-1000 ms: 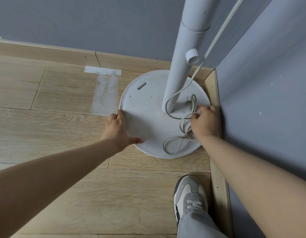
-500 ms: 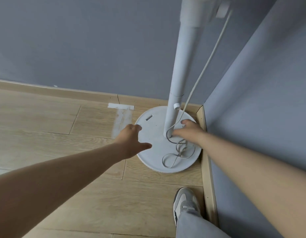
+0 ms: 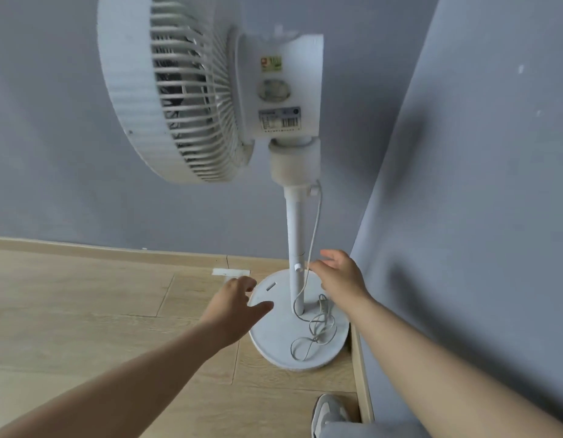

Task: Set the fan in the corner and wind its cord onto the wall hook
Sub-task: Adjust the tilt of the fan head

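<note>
— Item one, the fan (image 3: 210,90)?
— Upright. Its round base (image 3: 273,339) sits flat on the floor (image 3: 84,311), close in the corner where two grey walls (image 3: 52,153) meet. I judge the placing done.
— Item two, the cord (image 3: 316,330)?
— It hangs beside the pole (image 3: 294,235), with its slack loops piled on the base so that nothing trails. It is not wound, and I see no hook.
— Hands?
— The left hand (image 3: 234,298) is open over the base's left rim and holds nothing. The right hand (image 3: 340,276) has its fingers spread just beside the hanging cord and grips nothing. I read it as placed to gather the cord.
</note>
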A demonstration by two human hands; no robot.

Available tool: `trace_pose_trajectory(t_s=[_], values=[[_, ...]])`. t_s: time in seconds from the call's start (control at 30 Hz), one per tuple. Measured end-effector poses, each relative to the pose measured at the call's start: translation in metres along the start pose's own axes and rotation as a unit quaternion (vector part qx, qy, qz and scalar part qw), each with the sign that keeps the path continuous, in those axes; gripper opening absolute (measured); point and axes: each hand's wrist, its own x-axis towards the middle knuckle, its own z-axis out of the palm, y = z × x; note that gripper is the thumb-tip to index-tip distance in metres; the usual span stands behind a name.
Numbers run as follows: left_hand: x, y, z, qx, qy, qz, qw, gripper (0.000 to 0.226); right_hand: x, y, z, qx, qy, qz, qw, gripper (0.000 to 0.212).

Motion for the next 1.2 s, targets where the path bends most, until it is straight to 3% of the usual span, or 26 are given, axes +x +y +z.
trace_pose_trajectory(t_s=[0.27,0.43,0.63,0.87,1.2], values=[[-0.057,0.039,-0.079,-0.011,0.077,0.060,0.995,0.054,-0.061,-0.074,-0.036,0.012,0.029,-0.072,0.997,0.045],[-0.075,0.055,-0.140,-0.041,0.160,0.071,0.984,0.060,-0.084,-0.130,-0.048,-0.041,0.049,-0.144,0.987,0.043],[-0.087,0.064,-0.212,-0.077,0.263,0.068,0.959,0.069,-0.096,-0.202,-0.046,-0.125,0.065,-0.232,0.962,0.054],[-0.083,0.064,-0.244,-0.090,0.288,0.071,0.951,0.072,-0.086,-0.256,-0.044,-0.327,0.087,-0.319,0.885,0.067],[-0.053,0.076,-0.252,-0.087,0.284,0.058,0.953,0.074,-0.034,-0.287,-0.049,-0.389,0.060,-0.293,0.871,0.108]])
